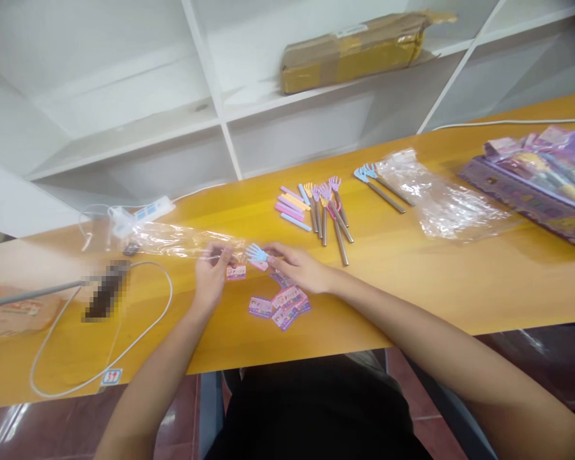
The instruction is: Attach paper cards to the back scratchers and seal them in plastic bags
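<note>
My left hand is closed on the open end of a long clear plastic bag, which stretches left across the table. In my right hand is a light blue hand-shaped scratcher head, its fingers pointing at the bag; its handle is hidden. A small pink card shows just below my left fingers. Several purple and pink cards lie below my right hand. Beyond it are several scratchers with metal handles and several pastel tubes.
Two blue scratchers lie beside a pile of clear bags. A purple display box with packed items is at the right. A power strip and white cable are at the left. Shelves hold a taped carton.
</note>
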The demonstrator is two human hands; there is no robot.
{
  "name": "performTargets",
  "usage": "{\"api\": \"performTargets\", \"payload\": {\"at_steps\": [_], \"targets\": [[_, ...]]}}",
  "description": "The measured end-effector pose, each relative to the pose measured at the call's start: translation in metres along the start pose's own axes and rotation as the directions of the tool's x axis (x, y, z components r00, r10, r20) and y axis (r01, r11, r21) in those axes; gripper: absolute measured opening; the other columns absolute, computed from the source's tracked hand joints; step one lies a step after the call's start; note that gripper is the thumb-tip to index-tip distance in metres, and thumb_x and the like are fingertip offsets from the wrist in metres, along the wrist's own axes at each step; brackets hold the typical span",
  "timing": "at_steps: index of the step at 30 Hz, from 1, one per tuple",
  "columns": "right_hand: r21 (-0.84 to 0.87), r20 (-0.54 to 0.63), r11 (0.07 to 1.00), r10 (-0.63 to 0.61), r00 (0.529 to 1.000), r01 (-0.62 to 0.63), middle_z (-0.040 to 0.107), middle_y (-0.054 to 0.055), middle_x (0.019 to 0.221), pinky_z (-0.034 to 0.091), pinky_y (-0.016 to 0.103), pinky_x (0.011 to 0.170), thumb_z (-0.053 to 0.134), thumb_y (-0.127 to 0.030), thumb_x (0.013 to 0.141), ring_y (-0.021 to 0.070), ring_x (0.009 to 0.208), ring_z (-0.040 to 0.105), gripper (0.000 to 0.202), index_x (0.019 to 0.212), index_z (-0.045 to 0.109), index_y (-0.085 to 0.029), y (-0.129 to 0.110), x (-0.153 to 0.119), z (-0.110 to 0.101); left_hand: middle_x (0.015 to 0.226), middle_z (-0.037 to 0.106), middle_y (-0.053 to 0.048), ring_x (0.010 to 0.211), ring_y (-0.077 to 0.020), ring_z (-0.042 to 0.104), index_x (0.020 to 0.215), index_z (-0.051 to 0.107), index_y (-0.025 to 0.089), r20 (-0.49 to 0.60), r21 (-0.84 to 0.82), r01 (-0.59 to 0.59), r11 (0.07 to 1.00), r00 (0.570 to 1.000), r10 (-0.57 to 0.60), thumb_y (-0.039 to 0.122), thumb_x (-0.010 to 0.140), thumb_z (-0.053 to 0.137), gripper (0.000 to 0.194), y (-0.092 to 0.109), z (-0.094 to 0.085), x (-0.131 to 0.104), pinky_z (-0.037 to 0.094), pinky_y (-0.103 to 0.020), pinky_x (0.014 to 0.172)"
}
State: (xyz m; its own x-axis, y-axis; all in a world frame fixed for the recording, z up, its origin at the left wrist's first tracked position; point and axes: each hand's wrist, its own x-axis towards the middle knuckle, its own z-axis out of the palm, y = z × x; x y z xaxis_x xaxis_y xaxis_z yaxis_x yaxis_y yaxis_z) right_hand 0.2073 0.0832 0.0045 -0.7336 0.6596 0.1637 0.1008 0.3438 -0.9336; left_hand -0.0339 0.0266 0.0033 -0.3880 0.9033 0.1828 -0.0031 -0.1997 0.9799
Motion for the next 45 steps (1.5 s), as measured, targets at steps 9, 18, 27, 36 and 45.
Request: {"api": "performTargets", "payload": {"at_steps": [9,18,27,36,45], "targets": [[-0.035,0.011,0.999,-0.006,1.0,0.007,0.071,0.008,0.099,0.051,0.03,0.079,0.045,-0.043,0.11,0.0174,0.087,0.067,0.049,0.148,0.048,-0.012,0.003,0.001,-0.002,0.068,0.06,0.004,0.061,-0.0088,0.057,0.077,0.065,0.016,-0.003,-0.205,0.088,0.975,0.996,-0.091,0.045,0.072,0.096,0.043,0.012,0.005,0.0,0.049,-0.021,0.057],[0.091,0.04,0.996,-0.021,0.999,0.017,0.069,0.005,0.096,0.05,0.028,0.075,0.051,-0.046,0.107,0.0154,0.084,0.063,0.049,0.143,0.053,-0.013,0.001,0.0,-0.001,0.075,0.066,0.001,0.066,-0.0097,0.063,0.082,0.069,0.016,0.092,-0.257,0.192,0.947,0.981,-0.174,0.042,0.074,0.095,0.039,0.01,0.007,-0.001,0.053,-0.021,0.062],[0.144,0.103,0.989,0.001,0.995,-0.016,0.066,0.004,0.09,0.048,0.026,0.071,0.042,-0.046,0.111,0.0126,0.077,0.058,0.047,0.141,0.051,-0.012,-0.006,-0.003,-0.005,0.083,0.075,-0.004,0.073,-0.0138,0.07,0.082,0.07,0.015,0.138,-0.244,0.224,0.944,0.971,-0.194,0.045,0.071,0.097,0.042,0.017,0.013,-0.003,0.063,-0.027,0.068],[0.087,0.079,0.996,-0.037,0.996,0.031,0.068,0.007,0.102,0.051,0.028,0.077,0.046,-0.04,0.11,0.0141,0.086,0.062,0.043,0.143,0.052,-0.012,-0.003,-0.001,-0.005,0.084,0.075,-0.004,0.07,-0.0151,0.074,0.088,0.07,0.015,0.185,-0.181,0.285,0.941,0.95,-0.252,0.045,0.074,0.095,0.041,0.011,0.012,-0.008,0.062,-0.025,0.063],[0.015,0.029,1.0,-0.017,0.999,0.017,0.067,0.009,0.108,0.054,0.031,0.078,0.054,-0.04,0.106,0.0157,0.085,0.064,0.053,0.15,0.045,-0.014,0.003,-0.001,-0.001,0.092,0.079,-0.009,0.077,-0.0211,0.076,0.097,0.075,0.015,0.315,-0.136,0.304,0.943,0.916,-0.25,0.044,0.078,0.092,0.039,0.008,0.018,-0.017,0.063,-0.031,0.066]]}}
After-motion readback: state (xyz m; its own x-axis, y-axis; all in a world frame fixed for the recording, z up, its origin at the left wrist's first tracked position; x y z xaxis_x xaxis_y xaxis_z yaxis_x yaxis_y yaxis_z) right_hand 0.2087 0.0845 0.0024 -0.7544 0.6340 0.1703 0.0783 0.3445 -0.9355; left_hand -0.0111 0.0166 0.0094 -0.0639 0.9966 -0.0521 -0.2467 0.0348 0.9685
